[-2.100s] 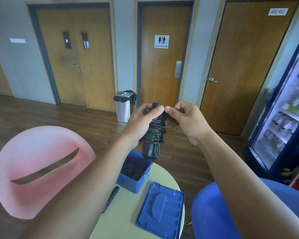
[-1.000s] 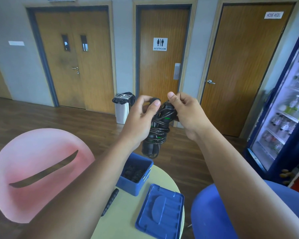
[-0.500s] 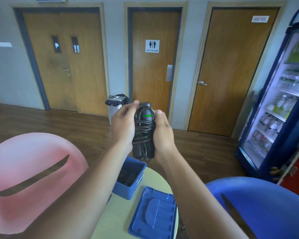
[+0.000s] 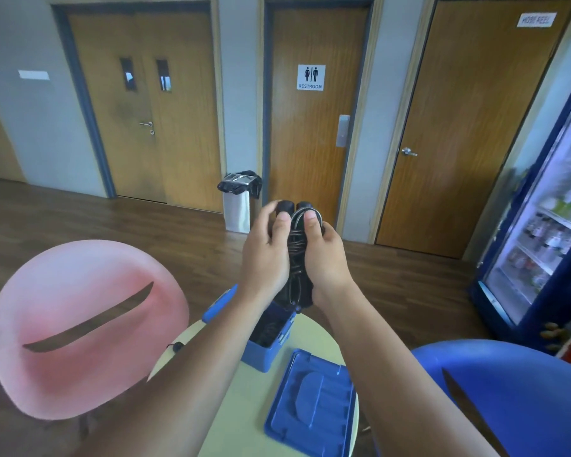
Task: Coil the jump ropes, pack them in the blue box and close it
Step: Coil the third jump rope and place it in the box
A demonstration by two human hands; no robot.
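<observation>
Three wooden doors (image 4: 314, 113) line the far wall, the middle one carrying a restroom sign, and a glass-fronted drinks fridge (image 4: 544, 225) stands along the right edge. Nearer, a pink chair (image 4: 80, 328) sits to the left of a round pale bench (image 4: 254, 404), and a blue chair (image 4: 521, 387) sits to its right. On the bench the blue box (image 4: 271, 351) stands open at the far side, with dark contents that cannot be made out clearly, and its blue lid (image 4: 314, 404) lies flat just beside it, nearer the camera. A white bin (image 4: 238, 206) with a black liner stands by the wall between two doors. Above the box, both hands are raised together around the coiled jump rope (image 4: 298, 255), a black bundle held upright with two handle ends poking out at the top and cord wound around the middle. The left hand (image 4: 267, 255) wraps the bundle's left side, its grip pressed onto the handles with the thumb on top. The right hand (image 4: 327, 255) closes its grip on the right side, thumb pressing the looped cord near the top. The bundle's lower end hangs just above the box's opening. A small black object (image 4: 177, 347) lies at the bench's left edge, partly hidden by the left forearm.
</observation>
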